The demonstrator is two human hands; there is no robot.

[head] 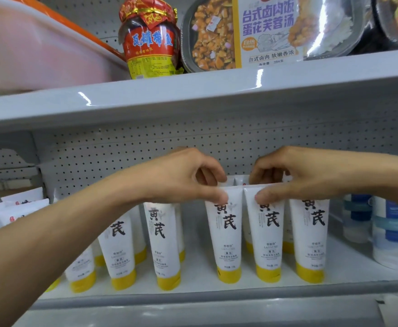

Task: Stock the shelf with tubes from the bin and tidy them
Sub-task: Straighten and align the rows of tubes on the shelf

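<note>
Two hands pinch tube tops: left hand [188,175] on one upright tube [226,232], right hand [294,173] on its neighbour tube [267,234], side by side on shelf [217,293], caps down.

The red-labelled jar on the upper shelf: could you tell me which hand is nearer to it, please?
Left. The left hand pinches a tube below and slightly right of the jar; the right hand pinches the neighbouring tube, farther right.

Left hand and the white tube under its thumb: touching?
Touching. The head view shows the left hand pinching the white tube at its flat top edge, with the thumb pressed on the front.
</note>
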